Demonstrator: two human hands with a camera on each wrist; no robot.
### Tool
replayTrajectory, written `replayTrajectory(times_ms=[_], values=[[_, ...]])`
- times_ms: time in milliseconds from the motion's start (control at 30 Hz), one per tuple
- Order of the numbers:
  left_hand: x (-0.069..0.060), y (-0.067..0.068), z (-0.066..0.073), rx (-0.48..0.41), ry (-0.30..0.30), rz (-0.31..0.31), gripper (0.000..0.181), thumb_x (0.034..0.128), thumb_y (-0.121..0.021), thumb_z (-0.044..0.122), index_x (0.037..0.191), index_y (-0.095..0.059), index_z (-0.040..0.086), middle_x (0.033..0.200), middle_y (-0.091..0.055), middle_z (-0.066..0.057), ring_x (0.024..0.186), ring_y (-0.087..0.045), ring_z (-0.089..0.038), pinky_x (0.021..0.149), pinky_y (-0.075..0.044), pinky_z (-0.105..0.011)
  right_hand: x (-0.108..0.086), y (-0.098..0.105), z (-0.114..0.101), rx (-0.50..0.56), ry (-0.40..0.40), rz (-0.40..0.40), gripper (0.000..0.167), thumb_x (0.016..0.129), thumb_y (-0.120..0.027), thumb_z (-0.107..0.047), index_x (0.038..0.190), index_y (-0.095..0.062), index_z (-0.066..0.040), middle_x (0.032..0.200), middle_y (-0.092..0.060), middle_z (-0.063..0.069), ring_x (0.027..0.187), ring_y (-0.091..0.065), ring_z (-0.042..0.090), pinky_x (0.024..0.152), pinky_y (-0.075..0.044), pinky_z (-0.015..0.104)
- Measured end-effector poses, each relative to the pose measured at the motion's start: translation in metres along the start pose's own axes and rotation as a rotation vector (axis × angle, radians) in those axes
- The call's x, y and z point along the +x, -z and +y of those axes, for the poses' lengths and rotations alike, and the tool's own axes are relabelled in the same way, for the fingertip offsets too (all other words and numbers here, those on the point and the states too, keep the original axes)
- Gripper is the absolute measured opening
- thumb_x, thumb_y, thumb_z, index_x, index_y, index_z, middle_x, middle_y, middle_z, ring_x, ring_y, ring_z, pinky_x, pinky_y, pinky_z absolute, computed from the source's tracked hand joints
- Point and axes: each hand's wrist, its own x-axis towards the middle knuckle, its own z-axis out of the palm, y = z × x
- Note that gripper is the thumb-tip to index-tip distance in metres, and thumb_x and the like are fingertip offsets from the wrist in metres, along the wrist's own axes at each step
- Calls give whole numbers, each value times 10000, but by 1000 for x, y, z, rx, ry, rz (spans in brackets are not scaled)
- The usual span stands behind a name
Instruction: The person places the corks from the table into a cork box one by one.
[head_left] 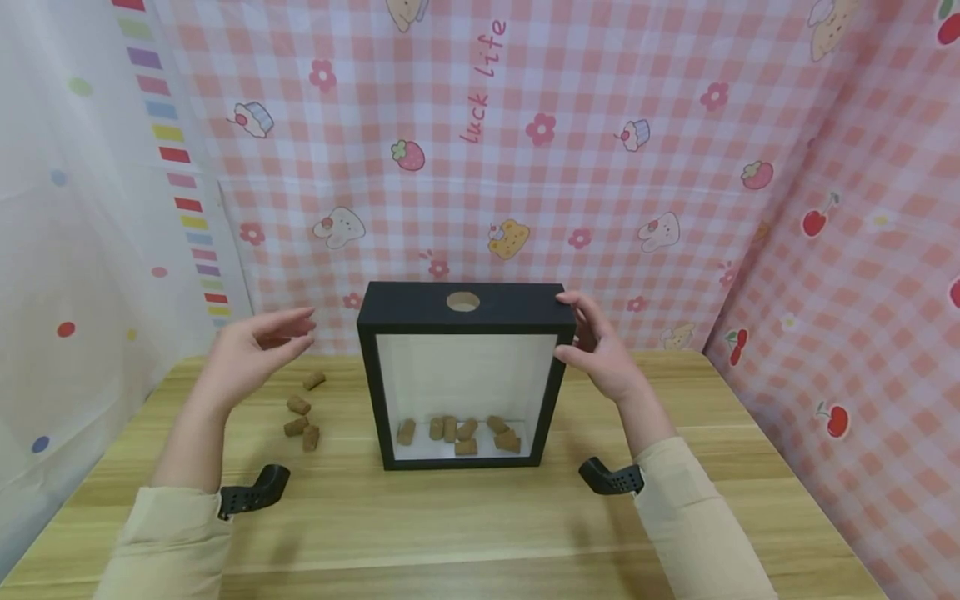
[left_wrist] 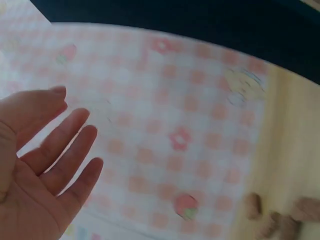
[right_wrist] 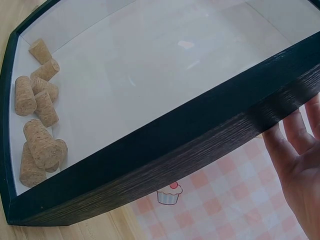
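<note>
A black-framed box [head_left: 467, 307] with a clear front and a round hole in its top stands upright on the table. Several corks [head_left: 466, 447] lie along its inside bottom; the right wrist view shows these corks [right_wrist: 42, 145] too. My right hand [head_left: 603, 358] holds the box's upper right side, thumb at the front edge and fingers on the top and side; in the right wrist view the hand [right_wrist: 300, 155] is against the frame. My left hand [head_left: 243, 358], empty with fingers relaxed, hovers left of the box, also in the left wrist view [left_wrist: 50, 170].
Several loose corks [head_left: 311, 437] lie on the wooden table [head_left: 465, 533] left of the box, below my left hand. A pink checked cloth [head_left: 600, 192] hangs behind and to the right, and a pale dotted cloth [head_left: 97, 250] hangs at the left.
</note>
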Motion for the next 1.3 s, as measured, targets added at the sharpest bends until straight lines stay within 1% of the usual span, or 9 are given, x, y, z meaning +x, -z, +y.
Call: replayTrajectory(times_ms=[133,300,467,600,800,867,933,1100,1300], values=[[-10,-2,-26,5,9,-32,455,988,-642,207,1402,-559,37,1232,-652,-205,930,-596,50,749,-493,-122,1,-1,0,1,4,-3,550,896,-762,-192,1367,-499,-305,1317,-529,9,1113,-532,158,882,-500,281],[-20,-8,-55,-12,4,-50,438,982,-646,149,1386,-563,3,1217,-652,-224,943,-591,50,756,-499,-137,1,0,2,-2,10,-7,546,904,-751,-174,1368,-496,-309,1323,-524,8,1121,-528,156,885,-496,279],[-32,-14,-82,-30,41,-64,448,976,-656,154,1381,-560,-13,1231,-649,-198,954,-587,60,776,-488,-129,1,1,2,-3,10,-10,546,910,-741,-155,1375,-492,-297,1323,-528,9,1121,-531,156,882,-503,275],[-42,-19,-98,-68,74,-65,448,967,-665,132,1360,-559,-56,1234,-646,-208,962,-611,26,781,-496,-137,2,0,2,-5,7,-9,550,907,-742,-146,1374,-491,-291,1321,-529,11,1123,-530,158,890,-502,278],[-56,-28,-119,-74,151,-76,449,952,-695,185,1325,-598,-43,1232,-653,-203,1001,-641,-64,798,-477,-126,2,0,1,-5,2,-8,545,906,-741,-138,1367,-495,-295,1314,-529,14,1124,-528,163,897,-497,284],[-59,-31,-126,-82,151,-71,439,944,-705,185,1308,-612,-43,1234,-653,-198,1012,-651,-101,816,-469,-116,2,0,1,0,3,-11,541,909,-735,-127,1364,-496,-295,1308,-531,14,1120,-528,164,893,-498,285],[-62,-34,-132,-98,126,-55,419,935,-710,141,1278,-616,-80,1237,-639,-228,1002,-660,-124,821,-477,-117,2,0,1,4,4,-14,540,912,-726,-103,1363,-497,-294,1306,-530,16,1117,-528,165,889,-498,285],[-67,-40,-140,-85,113,-44,412,919,-713,72,1266,-601,-119,1203,-637,-276,928,-631,-21,787,-485,-116,1,0,0,1,5,-10,547,910,-714,-73,1360,-499,-297,1315,-527,8,1117,-528,160,882,-500,278],[-69,-47,-142,-75,146,-41,396,904,-714,26,1255,-609,-126,1166,-641,-292,909,-593,8,747,-499,-137,0,1,-1,-7,0,-4,566,901,-685,-14,1355,-503,-298,1321,-523,7,1124,-522,159,882,-497,280]])
